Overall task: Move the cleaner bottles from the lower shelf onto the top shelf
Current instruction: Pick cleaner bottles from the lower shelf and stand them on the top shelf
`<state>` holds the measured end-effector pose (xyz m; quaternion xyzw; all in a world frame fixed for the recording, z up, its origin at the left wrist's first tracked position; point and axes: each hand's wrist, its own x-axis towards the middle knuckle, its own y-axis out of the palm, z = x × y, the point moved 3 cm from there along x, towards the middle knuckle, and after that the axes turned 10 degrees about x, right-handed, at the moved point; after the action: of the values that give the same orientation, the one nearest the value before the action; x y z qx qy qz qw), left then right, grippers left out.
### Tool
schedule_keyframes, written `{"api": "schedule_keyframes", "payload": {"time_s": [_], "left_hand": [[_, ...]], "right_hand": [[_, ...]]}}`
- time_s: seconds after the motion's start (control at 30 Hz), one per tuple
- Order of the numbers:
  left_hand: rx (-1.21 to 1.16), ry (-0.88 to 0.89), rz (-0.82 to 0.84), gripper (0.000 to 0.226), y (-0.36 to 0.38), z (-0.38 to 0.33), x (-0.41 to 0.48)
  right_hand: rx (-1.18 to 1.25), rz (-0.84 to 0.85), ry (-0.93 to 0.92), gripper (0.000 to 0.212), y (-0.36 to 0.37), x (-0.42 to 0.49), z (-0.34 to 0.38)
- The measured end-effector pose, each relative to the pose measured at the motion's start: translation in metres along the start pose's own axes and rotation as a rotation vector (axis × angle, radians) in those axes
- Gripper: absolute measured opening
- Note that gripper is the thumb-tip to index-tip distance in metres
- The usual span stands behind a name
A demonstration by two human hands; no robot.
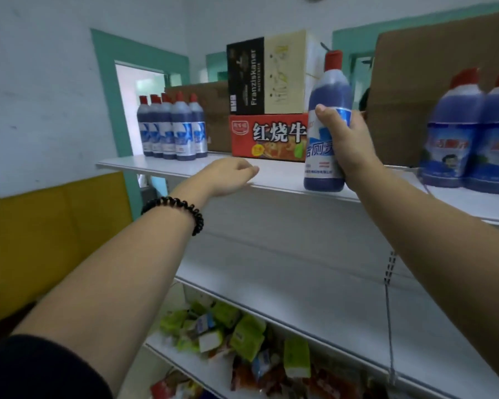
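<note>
My right hand (349,139) grips a blue cleaner bottle (326,90) with a red cap, upright, its base at the front edge of the white top shelf (271,174). Empty, my left hand (228,175) rests palm down on that shelf's front edge, fingers loosely curled. A cluster of several matching blue bottles (172,131) stands at the shelf's far left end. The lower shelf (314,289) right below shows no bottles.
A red carton (268,136) with a black-and-cream box (265,76) on top sits mid-shelf. Two wider blue jugs (470,139) stand at the right before a cardboard sheet (432,76). Green snack packets (236,332) fill the bottom shelf.
</note>
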<state>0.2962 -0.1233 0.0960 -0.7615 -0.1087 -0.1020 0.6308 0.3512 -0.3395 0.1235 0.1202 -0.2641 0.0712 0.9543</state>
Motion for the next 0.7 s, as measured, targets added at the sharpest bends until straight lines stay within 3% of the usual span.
{"api": "schedule_keyframes", "payload": {"time_s": [0.2, 0.37, 0.7], "left_hand": [[-0.014, -0.188, -0.091, 0.046, -0.02, 0.121, -0.026], [-0.038, -0.309, -0.118, 0.044, -0.034, 0.213, -0.036], [0.058, -0.353, -0.141, 0.048, -0.064, 0.366, 0.022]], "right_hand": [[0.017, 0.115, 0.02, 0.055, 0.121, 0.017, -0.037], [0.076, 0.213, 0.028, 0.049, 0.222, 0.04, -0.069], [0.049, 0.266, 0.008, 0.056, 0.386, 0.127, -0.132]]}}
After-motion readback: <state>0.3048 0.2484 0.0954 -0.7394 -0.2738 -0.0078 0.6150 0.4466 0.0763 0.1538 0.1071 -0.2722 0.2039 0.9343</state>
